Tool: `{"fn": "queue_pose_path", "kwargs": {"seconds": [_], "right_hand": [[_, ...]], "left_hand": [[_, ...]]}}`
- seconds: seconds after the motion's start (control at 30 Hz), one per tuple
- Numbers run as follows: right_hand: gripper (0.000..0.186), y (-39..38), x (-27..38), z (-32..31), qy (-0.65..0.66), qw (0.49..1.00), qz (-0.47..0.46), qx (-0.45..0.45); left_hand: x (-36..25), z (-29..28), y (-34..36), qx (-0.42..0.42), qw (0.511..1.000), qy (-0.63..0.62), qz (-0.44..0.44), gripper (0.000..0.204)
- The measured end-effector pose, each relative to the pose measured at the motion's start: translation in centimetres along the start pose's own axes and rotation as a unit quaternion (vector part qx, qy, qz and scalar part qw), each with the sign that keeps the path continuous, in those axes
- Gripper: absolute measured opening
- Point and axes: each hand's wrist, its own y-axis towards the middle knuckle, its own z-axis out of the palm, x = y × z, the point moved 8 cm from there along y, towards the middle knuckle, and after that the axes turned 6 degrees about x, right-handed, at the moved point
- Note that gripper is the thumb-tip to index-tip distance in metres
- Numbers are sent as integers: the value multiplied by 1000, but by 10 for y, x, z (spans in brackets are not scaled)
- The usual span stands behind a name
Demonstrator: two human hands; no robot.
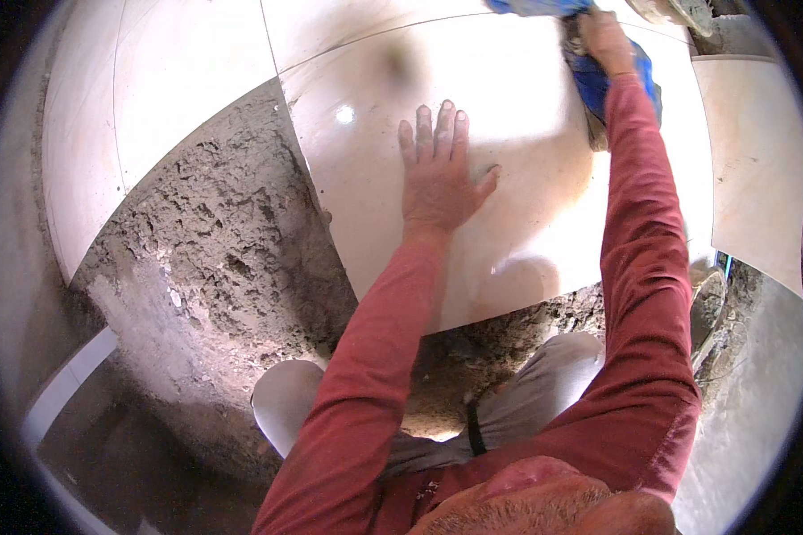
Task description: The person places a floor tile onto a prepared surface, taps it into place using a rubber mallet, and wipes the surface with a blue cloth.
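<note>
Red fabric sleeves (375, 348) lie nearest; our left hand (442, 192) rests flat, fingers spread, on the large glossy cream tile (357, 152) ahead, and should press evenly. Our right hand (608, 45), grip too blurred to tell, meets a blue-and-dark object (589, 85) toward the tile's far right. Rough grey mortar (232, 205) lies left, pale tiles (196, 53) beyond.

Red sleeves (644, 205), blue-and-black object (589, 82), cream tile (509, 192), mottled grey-brown mortar (223, 205)

1 fisheye view, head-worn, facing down, close above the pale tile (535, 192)
</note>
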Motion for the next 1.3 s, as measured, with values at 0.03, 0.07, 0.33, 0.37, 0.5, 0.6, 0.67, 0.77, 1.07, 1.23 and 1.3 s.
{"fn": "queue_pose_path", "kwargs": {"seconds": [0.03,0.07,0.33,0.37,0.5,0.6,0.67,0.77,1.07,1.23,1.3], "right_hand": [[37,4,-20,-22,34,998,3,-47],[35,11,-36,-49,66,993,7,-94],[60,40,27,-30,55,985,-166,9],[58,34,18,-16,67,990,-123,-5],[51,-37,-6,-5,58,977,-136,-156],[51,-100,-31,-9,40,991,-96,-83],[48,-157,-47,-25,59,988,-96,-109],[57,-237,-77,-27,38,994,-67,-81],[51,-464,-157,-61,93,983,127,99],[44,-479,-139,-99,149,970,94,165],[38,-446,-129,-131,333,940,44,61]], "left_hand": [[0,-2,0,-7,1000,-4,-4,90],[0,-1,1,-5,1000,-6,-7,90],[-7,8,0,-15,999,39,-1,87],[-7,8,0,-21,999,37,5,86],[-10,9,-1,-27,999,42,20,85],[-12,8,-1,-35,998,46,31,86],[-11,10,-1,-28,997,63,28,86],[-13,9,-4,-40,997,60,41,85],[-13,11,-10,-51,992,98,62,82],[-9,14,-10,-18,994,98,40,84],[-8,12,-9,-13,994,100,30,84]]}}
